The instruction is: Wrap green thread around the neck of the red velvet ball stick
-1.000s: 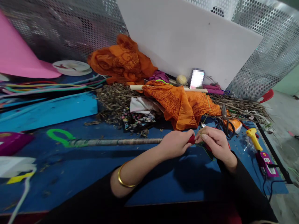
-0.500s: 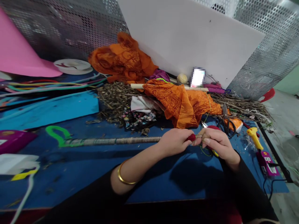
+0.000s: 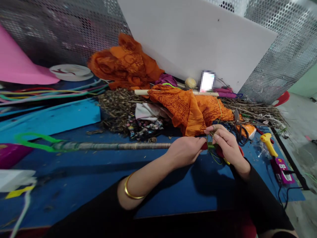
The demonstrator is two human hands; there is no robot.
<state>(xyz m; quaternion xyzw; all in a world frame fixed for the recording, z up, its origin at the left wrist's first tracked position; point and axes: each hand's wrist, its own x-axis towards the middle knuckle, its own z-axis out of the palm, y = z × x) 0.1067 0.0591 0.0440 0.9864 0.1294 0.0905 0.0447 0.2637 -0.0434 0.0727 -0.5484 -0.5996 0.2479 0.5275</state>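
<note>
A long thread-wrapped stick (image 3: 138,145) lies sideways just above the table, with a bright green loop (image 3: 34,140) at its far left end. Near its right end my left hand (image 3: 184,150) is closed round it, and a bit of dark red shows past the fingertips. My right hand (image 3: 226,145) pinches thin green thread (image 3: 213,155) beside that end, where the stick looks green. Something red, partly hidden, sits behind my right hand. The orange patterned cloth (image 3: 193,110) lies just beyond both hands.
Scissors (image 3: 239,127), a yellow-handled glue gun (image 3: 268,144) and a purple power box (image 3: 282,170) lie to the right. Dry plant scraps (image 3: 114,109), thin twigs (image 3: 260,110) and a lit phone (image 3: 207,81) are at the back. A blue sheet (image 3: 61,117) lies left.
My right hand has lifted slightly and its fingers have shifted, showing the green thread and green part of the stick. The stick's green loop has swung to the left.
</note>
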